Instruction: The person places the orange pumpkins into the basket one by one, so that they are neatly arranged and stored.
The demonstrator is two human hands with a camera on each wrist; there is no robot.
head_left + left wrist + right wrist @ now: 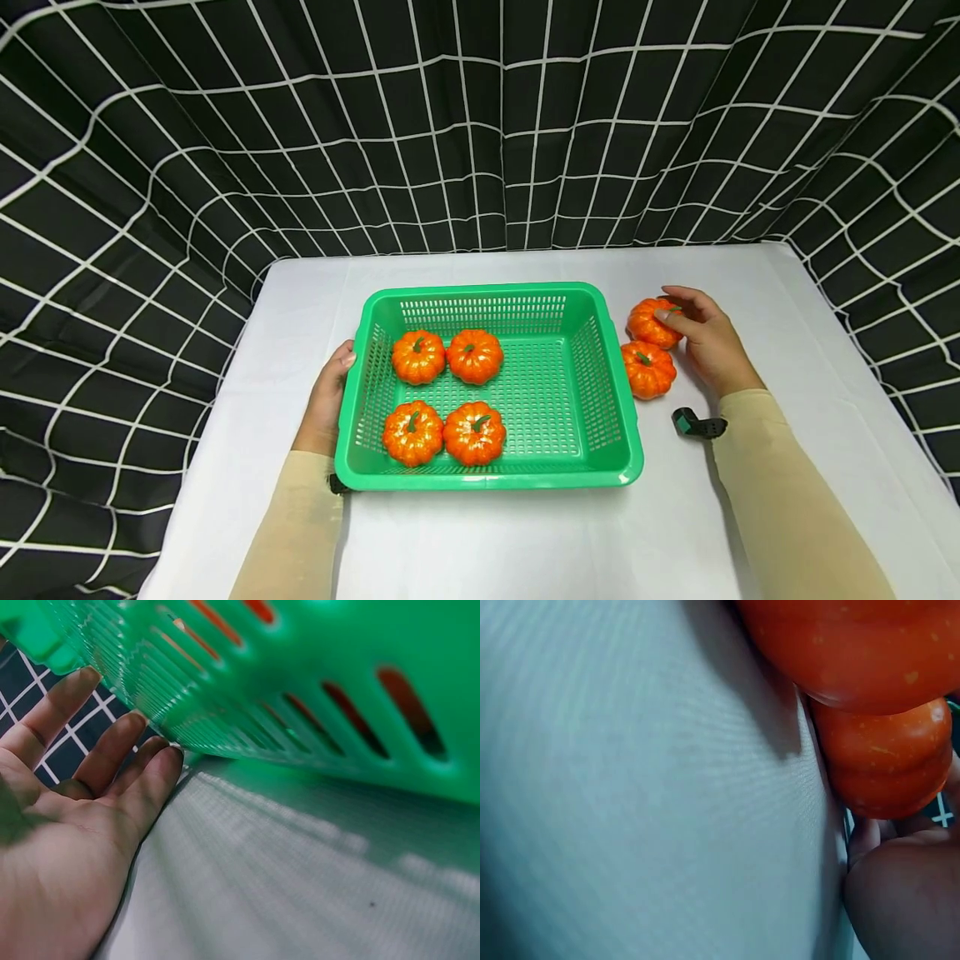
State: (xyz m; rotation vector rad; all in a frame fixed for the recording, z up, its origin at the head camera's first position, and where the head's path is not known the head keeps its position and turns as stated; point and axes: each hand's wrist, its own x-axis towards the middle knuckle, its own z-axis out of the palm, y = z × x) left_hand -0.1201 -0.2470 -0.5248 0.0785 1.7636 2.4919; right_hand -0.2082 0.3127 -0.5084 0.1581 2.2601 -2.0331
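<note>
A green plastic basket (487, 481) holds several small orange pumpkins, among them a front-left pumpkin (412, 433) and a back pumpkin (475, 357). At the basket's left side is my left hand (327, 396); in the left wrist view its loosely extended fingers (112, 754) reach the slotted wall (337, 712). Right of the basket, my right hand (708, 333) holds a far pumpkin (651, 323) between thumb and fingers. A nearer pumpkin (648, 371) lies against it, beside the basket wall. The right wrist view shows the held pumpkin (892, 761) low at the white cloth, partly covered by the nearer one.
White cloth covers the table (525, 542). Black curtains (465, 125) with a white grid rise behind it and on both sides. A black wrist strap (701, 425) with a small device sits at my right wrist.
</note>
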